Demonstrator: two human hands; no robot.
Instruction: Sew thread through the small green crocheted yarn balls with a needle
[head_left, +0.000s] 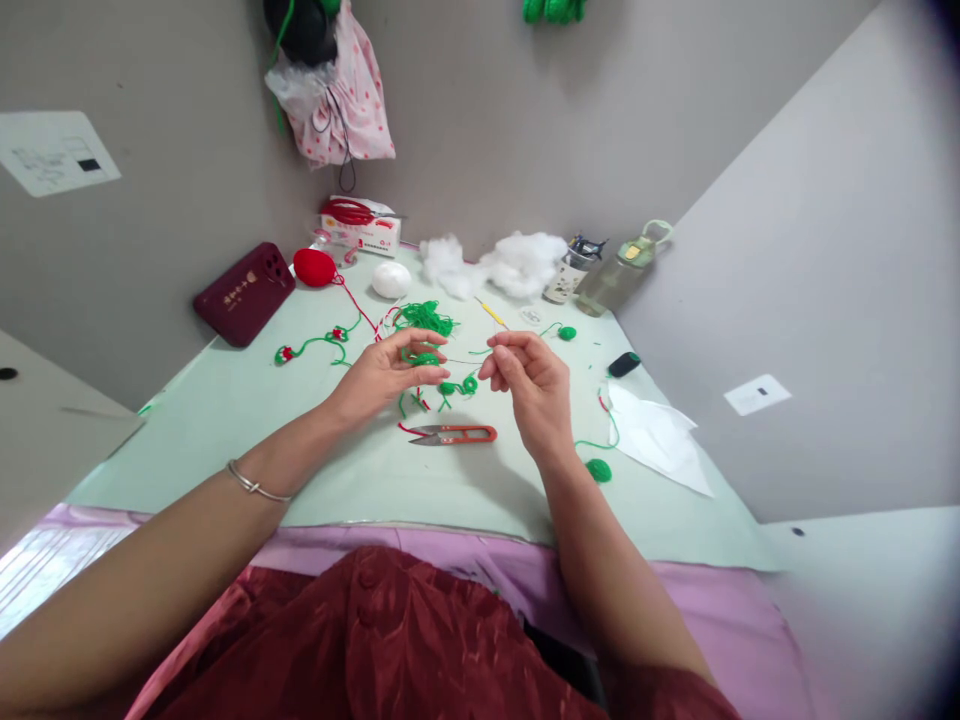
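Over the middle of the table, my left hand (pixel 390 370) is closed round a small green crocheted piece (pixel 424 359), partly hidden by the fingers. My right hand (pixel 529 380) has thumb and forefinger pinched together, and what sits between them is too small to make out. A thin dark strand (pixel 466 361) runs from the green piece toward the right fingers; whether it is thread or a needle is unclear. Just below the hands lie small green yarn pieces (pixel 457 387) and orange-handled thread snips (pixel 454 435), points to the left.
Behind the hands are a green yarn tangle (pixel 426 318), a yellow-handled crochet hook (pixel 492 313), white stuffing (pixel 521 265), a red yarn ball (pixel 315 267) and a white ball (pixel 391 280). A maroon phone (pixel 246 295) stands left; a bottle (pixel 619 275) and white paper (pixel 660 435) are right.
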